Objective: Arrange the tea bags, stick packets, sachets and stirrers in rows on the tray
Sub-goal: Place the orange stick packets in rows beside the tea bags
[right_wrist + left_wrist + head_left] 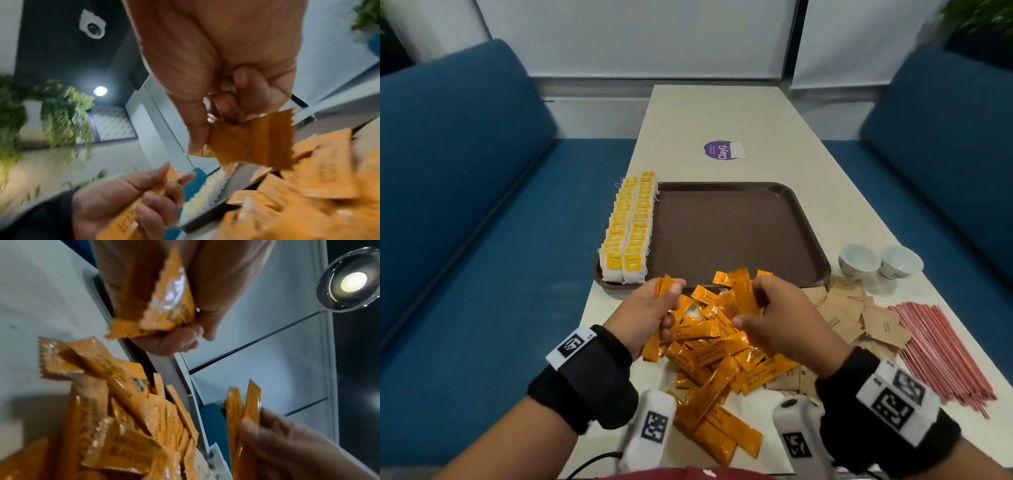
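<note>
Fingers of both hands are gripping orange stick packets (717,346) above the pile: left hand (650,313), right hand (779,320). Gathering looks underway; next, lay them toward twelve o'clock on the tray (736,233), beside the tea bags (630,229).

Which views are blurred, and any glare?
Head: sharp at centre, edges smeared, walls bowed. Left wrist: motion blur on the stick packets, ceiling lamp flares, glare on the foil. Right wrist: blurriest, plants streaked.

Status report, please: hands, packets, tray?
Left hand and right hand each grip orange stick packets. Tea bags rowed on tray; the rest bare. Nothing blocking.
</note>
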